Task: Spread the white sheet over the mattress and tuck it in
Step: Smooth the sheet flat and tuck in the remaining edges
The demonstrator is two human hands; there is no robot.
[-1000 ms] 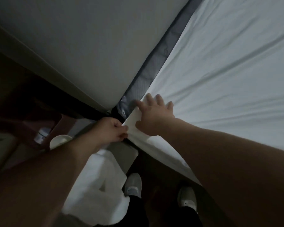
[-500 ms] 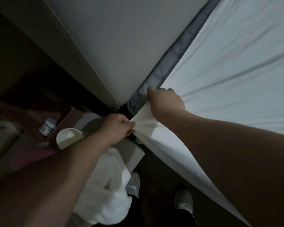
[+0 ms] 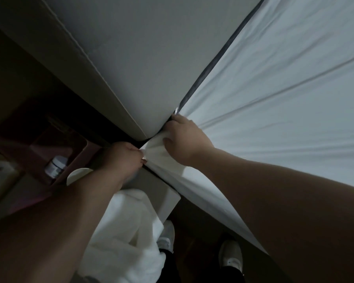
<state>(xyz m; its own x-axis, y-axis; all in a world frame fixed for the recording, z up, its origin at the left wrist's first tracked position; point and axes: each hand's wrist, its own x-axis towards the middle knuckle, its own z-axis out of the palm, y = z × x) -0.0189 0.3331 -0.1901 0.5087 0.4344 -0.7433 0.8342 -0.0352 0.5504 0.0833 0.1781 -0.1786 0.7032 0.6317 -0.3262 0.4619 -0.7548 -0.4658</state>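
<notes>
Both hands at mattress (image 3: 211, 66) corner | left hand (image 3: 124, 158) pinching white sheet (image 3: 274, 111) edge | right hand (image 3: 185, 137) just beside, fingers curled, pressing sheet down

A small white jar with dark label (image 3: 55, 167) stands inside a reddish-brown wooden shelf (image 3: 78, 154), near a round white lid (image 3: 78, 175) and a crumpled white towel (image 3: 127, 231)

Two hands (image 3: 125, 158) (image 3: 184, 137), one sheet (image 3: 274, 99), two shoes (image 3: 167, 233) (image 3: 231, 256), one bottle (image 3: 55, 166).
</notes>
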